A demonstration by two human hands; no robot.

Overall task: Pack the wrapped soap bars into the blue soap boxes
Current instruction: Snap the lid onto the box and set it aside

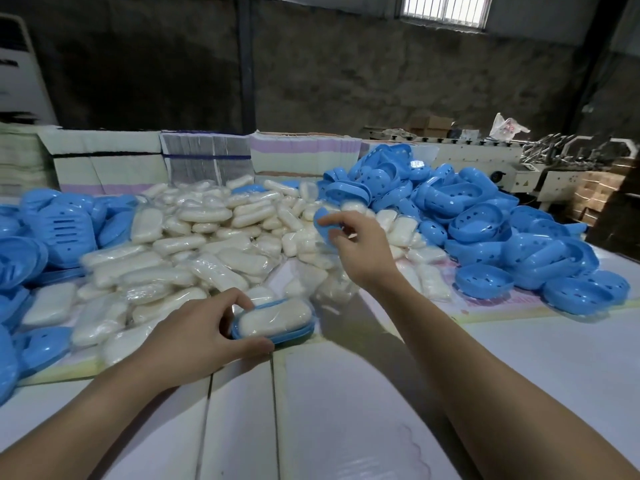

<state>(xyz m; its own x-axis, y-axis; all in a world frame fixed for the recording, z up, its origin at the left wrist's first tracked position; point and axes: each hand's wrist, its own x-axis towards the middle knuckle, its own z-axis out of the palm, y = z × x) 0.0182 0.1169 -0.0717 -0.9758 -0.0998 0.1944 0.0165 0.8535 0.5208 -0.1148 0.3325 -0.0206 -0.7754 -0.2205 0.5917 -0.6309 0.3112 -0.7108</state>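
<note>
Under the left hand (194,336) on the bench (381,410), one soap bar (275,318) already lies in a blue box base (277,336); that grip is curled round the base's near end, thumb along the front edge and fingers over the back. Up and to the right of it, the right hand (356,247) pinches a blue piece (323,225), which I take for the matching lid, held in the air above the soap pile (194,244). The picture is blurred there, so I can't be sure of its shape.

So this box looks half done: soap in, lid not yet on. As for the whole job, plenty seems left. Just beyond the left grip the heap of wrapped bars spreads wide, and loose blue shells (502,230) are piled well off to the right of the right grip. More blue boxes (52,230) lie left of the left grip; whether those are filled I cannot tell.
</note>
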